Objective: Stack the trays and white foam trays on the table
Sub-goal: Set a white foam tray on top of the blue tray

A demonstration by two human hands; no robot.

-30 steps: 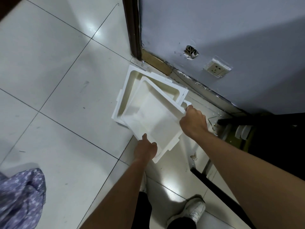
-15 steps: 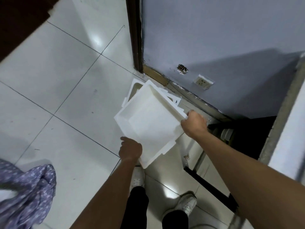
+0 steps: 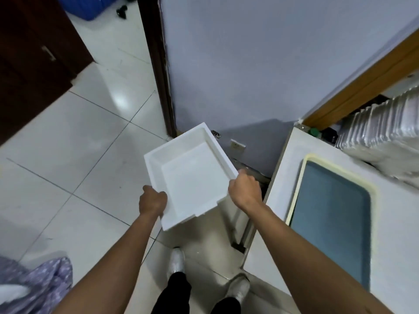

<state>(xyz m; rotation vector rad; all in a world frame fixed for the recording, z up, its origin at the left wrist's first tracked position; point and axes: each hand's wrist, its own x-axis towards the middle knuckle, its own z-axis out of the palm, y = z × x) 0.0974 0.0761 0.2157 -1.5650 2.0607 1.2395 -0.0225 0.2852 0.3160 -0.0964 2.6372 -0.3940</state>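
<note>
A white foam tray point(image 3: 192, 175) hangs in the air above the tiled floor, open side up and tilted slightly. My left hand point(image 3: 153, 200) grips its near left edge and my right hand point(image 3: 246, 191) grips its right edge. To the right stands a white table point(image 3: 281, 200) with a grey-blue tray with a cream rim point(image 3: 331, 214) lying flat on it. The other foam tray seen earlier on the floor is out of sight behind the held one.
A stack of clear plastic containers point(image 3: 383, 137) sits at the table's far end. A grey wall with a socket point(image 3: 237, 146) and a dark door frame point(image 3: 158, 64) lie ahead. A dark cabinet point(image 3: 34, 53) stands at left, patterned cloth point(image 3: 34, 284) at bottom left.
Both hands have lifted the upper foam tray off the floor stack to about waist height. My view has risen and swung right, bringing the table and its tray into sight.
</note>
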